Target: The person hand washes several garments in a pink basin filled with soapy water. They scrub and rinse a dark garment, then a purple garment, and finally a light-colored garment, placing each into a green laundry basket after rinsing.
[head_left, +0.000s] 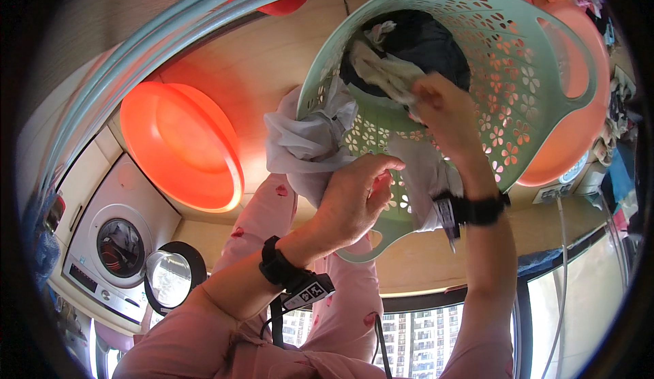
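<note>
A green plastic laundry basket with flower-shaped holes stands before me, tilted towards me. Inside it, my right hand is closed on a beige cloth, which lies against a dark garment at the bottom. My left hand is at the near side of the basket, fingers curled and thumb apart, with no cloth seen between them. Just beyond it, a sheer whitish garment hangs over the basket's left rim. Another pale cloth drapes over the near rim between my hands.
An orange plastic basin leans at the left. Below it, a front-loading washing machine has its round door open and laundry in the drum. Another orange basin is behind the basket. Pale blue rails curve across the upper left.
</note>
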`<move>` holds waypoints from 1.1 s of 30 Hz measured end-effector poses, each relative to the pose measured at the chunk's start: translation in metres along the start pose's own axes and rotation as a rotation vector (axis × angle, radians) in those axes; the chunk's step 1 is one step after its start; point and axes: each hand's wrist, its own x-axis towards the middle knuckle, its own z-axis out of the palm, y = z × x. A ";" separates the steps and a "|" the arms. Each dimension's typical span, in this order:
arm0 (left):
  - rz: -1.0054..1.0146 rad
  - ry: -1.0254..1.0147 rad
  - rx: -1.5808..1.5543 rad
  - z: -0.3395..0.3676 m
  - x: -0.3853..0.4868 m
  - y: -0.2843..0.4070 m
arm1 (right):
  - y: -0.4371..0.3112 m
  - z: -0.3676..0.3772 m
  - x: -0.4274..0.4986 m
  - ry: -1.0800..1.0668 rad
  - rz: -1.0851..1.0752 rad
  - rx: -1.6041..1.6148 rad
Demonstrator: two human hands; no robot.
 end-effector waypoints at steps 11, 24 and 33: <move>0.030 -0.016 0.067 0.015 0.003 0.005 | -0.091 -0.097 -0.233 0.910 -0.255 -0.158; 0.029 0.103 -0.104 0.018 0.000 0.013 | -0.044 -0.030 -0.056 0.283 -0.042 0.069; 0.096 0.319 -0.233 0.015 -0.002 0.012 | 0.043 0.080 0.121 -0.060 -0.167 -0.514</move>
